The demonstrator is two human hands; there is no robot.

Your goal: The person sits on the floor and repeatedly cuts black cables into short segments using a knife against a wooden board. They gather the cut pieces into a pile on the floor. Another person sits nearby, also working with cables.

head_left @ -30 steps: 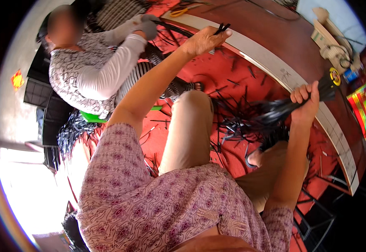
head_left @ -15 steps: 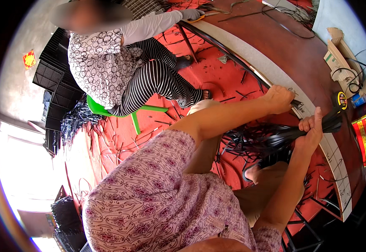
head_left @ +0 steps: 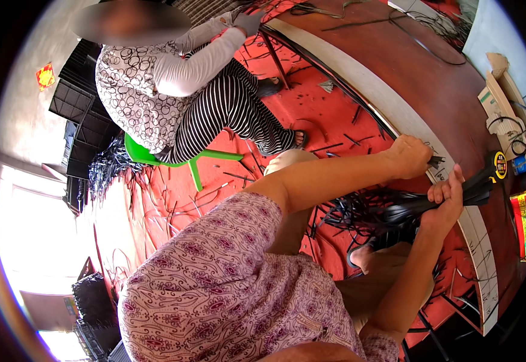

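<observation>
My left hand (head_left: 409, 157) is closed in a fist at the white strip (head_left: 335, 60) along the table's near edge. Short dark ends of black strips (head_left: 436, 161) poke out of the fist on its right. Just below and to the right, my right hand (head_left: 445, 202) grips a thick bundle of flat black strips (head_left: 404, 211), its thumb pointing up. The bundle's blunt ends fan out over the tabletop, while its loose tails hang tangled toward my lap. A black-and-yellow tape measure (head_left: 500, 166) lies by the blunt ends.
A co-worker in striped trousers (head_left: 214, 120) sits on a green stool (head_left: 196, 161) at the left, one gloved hand (head_left: 251, 23) by the table. Black strip scraps litter the red floor (head_left: 311, 123). A torn cardboard box (head_left: 504, 108) and black crates (head_left: 73, 99) stand around.
The view has shifted slightly. Both my hands keep their grips, sitting a little lower in the picture. The co-worker's arm has bent and drawn back from the table edge.
</observation>
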